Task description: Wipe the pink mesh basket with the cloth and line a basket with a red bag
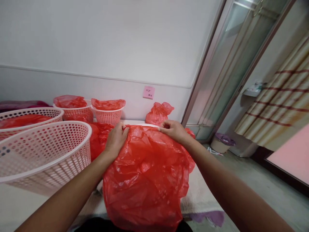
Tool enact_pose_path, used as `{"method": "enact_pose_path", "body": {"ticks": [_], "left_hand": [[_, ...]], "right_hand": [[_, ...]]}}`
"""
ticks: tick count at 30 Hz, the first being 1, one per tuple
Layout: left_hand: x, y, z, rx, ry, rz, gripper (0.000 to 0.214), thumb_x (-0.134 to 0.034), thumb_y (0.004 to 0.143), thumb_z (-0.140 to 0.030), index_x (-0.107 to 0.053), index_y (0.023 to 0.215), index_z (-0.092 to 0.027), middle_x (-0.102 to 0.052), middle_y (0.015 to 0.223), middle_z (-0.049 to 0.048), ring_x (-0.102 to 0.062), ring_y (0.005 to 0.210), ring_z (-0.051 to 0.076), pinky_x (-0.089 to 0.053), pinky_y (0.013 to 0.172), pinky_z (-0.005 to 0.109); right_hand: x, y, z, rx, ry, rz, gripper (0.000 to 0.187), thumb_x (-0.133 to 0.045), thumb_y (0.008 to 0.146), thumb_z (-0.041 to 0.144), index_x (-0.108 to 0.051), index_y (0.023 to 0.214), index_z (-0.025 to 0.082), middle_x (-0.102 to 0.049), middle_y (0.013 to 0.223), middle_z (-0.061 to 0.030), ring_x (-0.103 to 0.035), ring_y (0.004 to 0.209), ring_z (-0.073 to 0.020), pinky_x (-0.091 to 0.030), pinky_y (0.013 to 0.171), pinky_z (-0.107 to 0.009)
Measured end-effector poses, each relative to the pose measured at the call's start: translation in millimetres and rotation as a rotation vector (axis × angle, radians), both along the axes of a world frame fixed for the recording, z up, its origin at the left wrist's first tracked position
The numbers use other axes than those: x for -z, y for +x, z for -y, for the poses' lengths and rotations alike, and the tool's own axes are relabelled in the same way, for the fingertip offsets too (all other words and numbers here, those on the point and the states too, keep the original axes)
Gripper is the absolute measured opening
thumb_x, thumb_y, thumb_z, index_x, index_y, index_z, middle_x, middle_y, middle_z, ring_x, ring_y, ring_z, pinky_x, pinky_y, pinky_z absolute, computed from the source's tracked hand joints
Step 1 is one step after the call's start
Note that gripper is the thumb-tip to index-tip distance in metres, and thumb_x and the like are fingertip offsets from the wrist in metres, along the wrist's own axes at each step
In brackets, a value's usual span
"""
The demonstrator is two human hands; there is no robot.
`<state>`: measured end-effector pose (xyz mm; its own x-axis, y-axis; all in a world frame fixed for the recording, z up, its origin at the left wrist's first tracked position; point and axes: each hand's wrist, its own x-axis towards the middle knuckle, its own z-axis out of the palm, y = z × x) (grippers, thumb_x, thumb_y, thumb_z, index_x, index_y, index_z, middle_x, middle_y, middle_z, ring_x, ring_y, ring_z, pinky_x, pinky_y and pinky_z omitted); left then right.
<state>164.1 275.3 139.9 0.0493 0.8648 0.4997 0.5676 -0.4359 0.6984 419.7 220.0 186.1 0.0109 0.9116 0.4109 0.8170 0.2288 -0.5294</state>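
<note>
A large red plastic bag point(147, 174) covers a round basket in front of me; a strip of the basket's white rim point(149, 125) shows at the far edge. My left hand point(116, 139) grips the bag's far edge with fingers curled over it. My right hand point(172, 130) pinches the same edge a little to the right. Both forearms reach in from the bottom of the view.
Two big white perforated baskets point(45, 151) stand at the left. Two smaller baskets lined with red bags point(107, 112) sit against the wall. A crumpled red bag point(158, 113) lies behind. A pink note point(148, 92) is on the wall. A glass door point(231, 64) and small bin point(220, 143) are at the right.
</note>
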Motion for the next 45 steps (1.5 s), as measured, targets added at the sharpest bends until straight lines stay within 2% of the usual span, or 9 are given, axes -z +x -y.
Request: {"method": "enact_pose_path", "body": {"ticks": [5, 14, 22, 26, 31, 33, 36, 41, 45], "left_hand": [[-2.4, 3, -7, 0.094, -0.057, 0.135, 0.016, -0.055, 0.086, -0.029, -0.052, 0.072, -0.021, -0.056, 0.068, -0.0034, -0.052, 0.066, 0.016, -0.038, 0.064, 0.029], [0.8, -1, -8, 0.107, -0.061, 0.193, 0.022, -0.06, 0.084, -0.027, -0.052, 0.066, -0.02, -0.05, 0.062, -0.0054, -0.046, 0.059, 0.013, -0.035, 0.06, 0.028], [-1.3, 3, -7, 0.106, -0.056, 0.18, 0.027, -0.061, 0.087, -0.027, -0.051, 0.064, -0.019, -0.049, 0.062, -0.0055, -0.047, 0.06, 0.013, -0.036, 0.061, 0.028], [-2.4, 6, -9, 0.122, -0.074, 0.2, 0.033, -0.063, 0.088, -0.032, -0.049, 0.06, -0.018, -0.047, 0.06, -0.0061, -0.045, 0.057, 0.011, -0.036, 0.058, 0.027], [-4.7, 10, -12, 0.155, -0.095, 0.262, 0.025, -0.065, 0.083, -0.031, -0.055, 0.064, -0.018, -0.053, 0.061, -0.0051, -0.05, 0.059, 0.012, -0.04, 0.061, 0.028], [-6.2, 10, -11, 0.184, -0.083, 0.291, 0.013, -0.063, 0.081, -0.03, -0.064, 0.075, -0.018, -0.063, 0.072, -0.002, -0.057, 0.068, 0.015, -0.043, 0.068, 0.029], [-7.9, 10, -8, 0.241, -0.071, 0.306, 0.02, -0.061, 0.077, -0.035, -0.069, 0.087, -0.019, -0.07, 0.088, 0.0015, -0.061, 0.082, 0.018, -0.044, 0.074, 0.029], [-8.7, 9, -7, 0.258, -0.072, 0.268, 0.024, -0.057, 0.083, -0.038, -0.061, 0.067, -0.019, -0.06, 0.07, -0.0011, -0.056, 0.071, 0.017, -0.042, 0.068, 0.03], [-9.2, 8, -10, 0.228, -0.052, 0.22, 0.035, -0.056, 0.089, -0.04, -0.051, 0.061, -0.019, -0.052, 0.064, -0.0032, -0.052, 0.066, 0.015, -0.041, 0.068, 0.031]], "right_hand": [[10.4, 11, -3, 0.077, 0.082, 0.033, 0.011, -0.055, 0.08, 0.022, -0.055, 0.069, 0.02, -0.058, 0.067, 0.0019, -0.052, 0.063, -0.0135, -0.032, 0.059, -0.025], [1.8, 15, -3, -0.065, 0.105, 0.277, 0.014, -0.058, 0.086, 0.02, -0.062, 0.073, 0.019, -0.062, 0.077, -0.0002, -0.055, 0.071, -0.0132, -0.034, 0.065, -0.024], [16.7, 1, -16, 0.2, 0.191, 0.26, 0.02, -0.05, 0.091, 0.024, -0.052, 0.071, 0.02, -0.055, 0.069, -0.0021, -0.044, 0.063, -0.0155, -0.024, 0.059, -0.028], [16.5, 2, -28, 0.261, 0.168, 0.208, 0.023, -0.052, 0.088, 0.025, -0.047, 0.065, 0.021, -0.05, 0.061, 0.0005, -0.042, 0.058, -0.0141, -0.021, 0.057, -0.029], [16.2, 8, -40, 0.248, 0.122, 0.13, 0.027, -0.053, 0.08, 0.02, -0.04, 0.057, 0.021, -0.047, 0.056, 0.003, -0.043, 0.055, -0.0121, -0.023, 0.055, -0.027], [16.9, 8, -42, 0.234, 0.124, 0.1, 0.027, -0.053, 0.079, 0.02, -0.039, 0.056, 0.021, -0.046, 0.056, 0.0036, -0.042, 0.055, -0.0115, -0.024, 0.055, -0.027], [18.1, 9, -42, 0.193, 0.145, 0.07, 0.027, -0.052, 0.08, 0.027, -0.04, 0.057, 0.021, -0.046, 0.057, 0.0039, -0.042, 0.056, -0.0114, -0.025, 0.056, -0.026], [19.3, 11, -40, 0.124, 0.163, 0.062, 0.031, -0.051, 0.082, 0.035, -0.041, 0.057, 0.021, -0.044, 0.056, 0.0038, -0.041, 0.057, -0.012, -0.025, 0.057, -0.027], [19.5, 11, -40, 0.126, 0.175, 0.063, 0.034, -0.052, 0.083, 0.037, -0.038, 0.056, 0.021, -0.041, 0.054, 0.0039, -0.039, 0.055, -0.0119, -0.022, 0.056, -0.028]]}}
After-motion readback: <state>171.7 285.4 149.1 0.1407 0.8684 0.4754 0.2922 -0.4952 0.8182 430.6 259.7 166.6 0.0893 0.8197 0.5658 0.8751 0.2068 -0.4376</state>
